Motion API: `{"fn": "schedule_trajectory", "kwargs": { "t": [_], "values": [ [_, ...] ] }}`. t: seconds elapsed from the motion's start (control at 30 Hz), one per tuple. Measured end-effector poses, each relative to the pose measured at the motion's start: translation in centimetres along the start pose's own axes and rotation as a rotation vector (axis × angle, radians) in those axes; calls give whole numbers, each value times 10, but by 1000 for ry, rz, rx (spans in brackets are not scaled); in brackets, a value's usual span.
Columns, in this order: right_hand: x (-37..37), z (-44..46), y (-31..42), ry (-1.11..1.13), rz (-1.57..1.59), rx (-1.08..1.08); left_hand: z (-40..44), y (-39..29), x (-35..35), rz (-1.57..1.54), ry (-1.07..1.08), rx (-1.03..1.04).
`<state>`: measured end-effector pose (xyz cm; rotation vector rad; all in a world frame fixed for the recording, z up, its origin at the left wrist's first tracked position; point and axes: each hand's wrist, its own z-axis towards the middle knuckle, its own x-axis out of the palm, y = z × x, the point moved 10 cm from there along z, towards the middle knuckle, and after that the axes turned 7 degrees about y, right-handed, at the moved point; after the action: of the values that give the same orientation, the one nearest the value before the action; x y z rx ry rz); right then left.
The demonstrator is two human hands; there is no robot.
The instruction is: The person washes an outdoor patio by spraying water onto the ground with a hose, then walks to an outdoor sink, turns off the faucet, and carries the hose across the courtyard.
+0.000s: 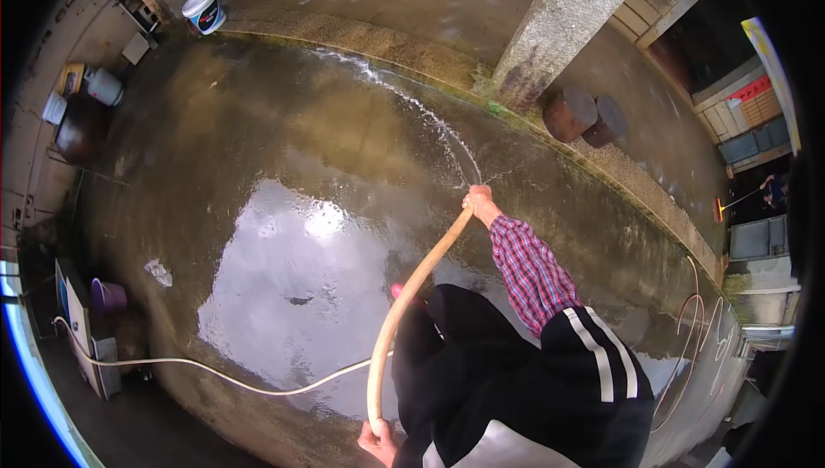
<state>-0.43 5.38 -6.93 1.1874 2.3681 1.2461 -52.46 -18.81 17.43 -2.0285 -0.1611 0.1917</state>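
Observation:
A pale yellow hose (411,289) curves up through the middle of the head view. My right hand (481,199), at the end of a plaid sleeve, is closed around its outlet end. Water (421,111) sprays from there in an arc towards the raised concrete edge. Lower down, my left hand (378,444) is wrapped round the same hose beside my dark clothing. From behind my leg a thinner-looking stretch of hose runs left across the wet floor (258,137).
A square pillar (571,25) stands on the raised edge (601,167), with two rusty cylindrical blocks (570,114) beside it. White buckets (204,12) stand at upper left, a purple bucket (108,295) at left. Another person (775,190) holds a long-handled broom (720,208) at right.

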Motion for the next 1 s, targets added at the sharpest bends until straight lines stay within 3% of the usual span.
{"fn": "schedule_trajectory", "kwargs": {
  "t": [0.2,0.43,0.5,0.57,0.87,1.0],
  "values": [
    [-41,20,25,-263,-30,14,64,-18,7,190,61,14],
    [-28,47,55,-321,128,-65,135,-43,28,271,145,91],
    [-21,49,67,-360,147,-56,144,-97,59,387,166,144],
    [-18,65,75,-366,131,-62,162,-101,73,448,210,52],
    [9,118,117,-392,129,-116,229,-135,118,223,155,83],
    [20,140,111,-444,123,-68,248,-137,121,280,202,117]
  ]
}}
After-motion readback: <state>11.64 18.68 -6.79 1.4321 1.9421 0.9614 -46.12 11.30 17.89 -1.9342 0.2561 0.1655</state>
